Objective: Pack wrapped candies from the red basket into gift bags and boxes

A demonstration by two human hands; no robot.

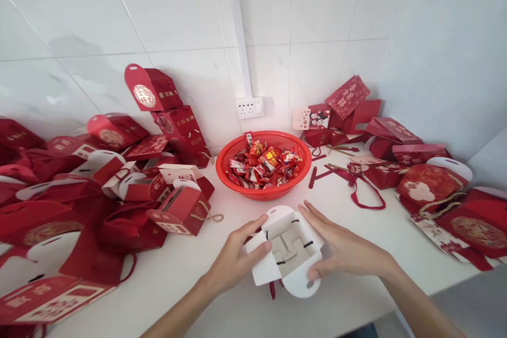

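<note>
Between my hands, near the table's front edge, is a small candy box (291, 248) with its flaps spread and its white inside showing. Nothing lies in it; the folded bottom tabs and dark cord ends through the walls are visible. My left hand (246, 250) grips the left flap, thumb on the inner side. My right hand (339, 249) holds the right side, its thumb on the rounded front flap and its fingers along the far wall. A bit of dark red ribbon (272, 289) shows below the box. Just beyond stands a red plastic basket (261, 194) of wrapped candies (265, 161).
Many red gift boxes (180, 208) crowd the table's left side, some stacked against the tiled wall. More boxes (428, 187) stand along the right, with a loose red ribbon (366, 205) and flat strips (312, 177) nearby. A socket (249, 108) is on the wall behind the basket.
</note>
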